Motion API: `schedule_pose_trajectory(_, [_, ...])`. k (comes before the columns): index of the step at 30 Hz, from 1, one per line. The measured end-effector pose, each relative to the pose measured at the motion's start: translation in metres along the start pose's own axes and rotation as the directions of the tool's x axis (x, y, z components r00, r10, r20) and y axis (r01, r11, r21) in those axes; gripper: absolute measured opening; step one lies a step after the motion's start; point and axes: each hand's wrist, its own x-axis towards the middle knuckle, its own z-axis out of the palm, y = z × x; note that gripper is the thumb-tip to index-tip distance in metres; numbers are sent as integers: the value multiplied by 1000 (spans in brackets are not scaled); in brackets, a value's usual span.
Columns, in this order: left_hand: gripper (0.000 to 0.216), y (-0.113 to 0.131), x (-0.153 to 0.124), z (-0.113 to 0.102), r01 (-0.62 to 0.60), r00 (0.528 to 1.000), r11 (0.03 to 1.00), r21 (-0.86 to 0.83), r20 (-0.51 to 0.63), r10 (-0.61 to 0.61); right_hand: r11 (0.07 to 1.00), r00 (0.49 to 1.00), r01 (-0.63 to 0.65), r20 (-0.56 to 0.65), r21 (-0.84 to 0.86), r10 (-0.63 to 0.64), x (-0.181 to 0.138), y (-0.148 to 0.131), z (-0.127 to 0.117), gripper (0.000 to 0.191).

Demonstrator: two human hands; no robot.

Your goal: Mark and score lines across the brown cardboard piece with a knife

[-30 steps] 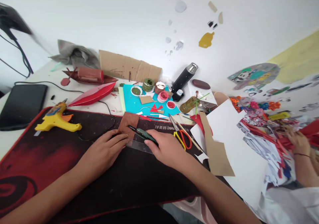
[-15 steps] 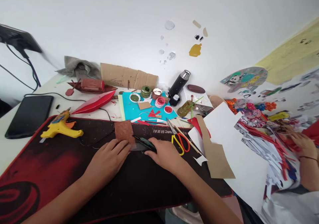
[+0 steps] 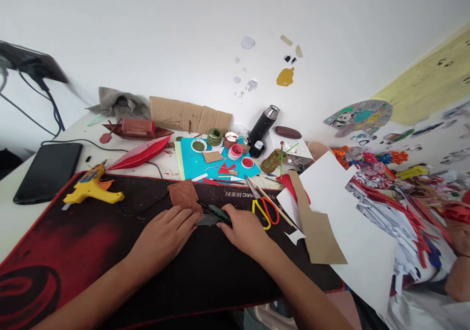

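Note:
My left hand (image 3: 167, 234) lies with fingers stretched over a clear ruler-like strip (image 3: 208, 220) and the near edge of a brown-painted square (image 3: 183, 194), pressing both against the dark mat. Its thumb is hidden. In my right hand (image 3: 244, 229) is a dark green craft knife (image 3: 218, 213), gripped between thumb and fingers. The knife points left, its tip close to the square's right corner; I cannot tell whether it touches. Scissors (image 3: 265, 210) with yellow and orange handles rest just right of this hand.
A yellow glue gun (image 3: 95, 185), a phone (image 3: 47, 173) and a red paper boat (image 3: 141, 153) lie leftward. Behind are paint pots (image 3: 215, 136) on blue paper (image 3: 187, 161) and a black thermos (image 3: 263, 126). Cardboard (image 3: 325, 237) lies right, near another person's hand (image 3: 458, 237).
The brown square has turned slightly, and my left hand has shifted a little right with the clear strip. The knife stays in my right hand. The other person's hand has moved lower.

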Motion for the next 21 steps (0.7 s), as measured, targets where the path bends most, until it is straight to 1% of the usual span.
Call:
schedule_pose_trajectory(2, [36, -3, -1, -5, -33, 999, 999, -16, -8, 32, 1000, 1000, 20, 7, 18, -20, -6, 2, -3, 36])
schedule_pose_trajectory(6, [39, -18, -7, -17, -168, 985, 981, -101, 24, 171, 990, 993, 97, 60, 104, -103, -18, 8, -3, 22])
schedule_pose_trajectory(9, [45, -29, -16, -22, -193, 977, 969, -156, 62, 204, 977, 991, 100, 65, 188, -114, -21, 14, 4, 18])
schedule_pose_trajectory(12, [44, -34, -23, -23, -170, 975, 960, -220, 104, 197, 959, 996, 76, 28, 274, -87, -18, 18, 11, 15])
schedule_pose_trajectory(14, [38, -35, -26, -25, -158, 977, 959, -236, 105, 187, 948, 997, 68, -1, 311, -71, -16, 17, 13, 16])
schedule_pose_trajectory(17, [31, -38, -25, -29, -137, 987, 966, -221, 48, 151, 952, 998, 57, -4, 301, -58, -11, 11, 13, 21])
schedule_pose_trajectory(19, [32, -44, -23, -30, -85, 996, 975, -203, 1, 87, 961, 998, 59, 5, 270, -63, -7, 5, 12, 24])
schedule_pose_trajectory(21, [33, -51, -21, -27, -21, 1000, 983, -183, -17, 18, 968, 998, 61, 5, 243, -64, -3, 0, 11, 26])
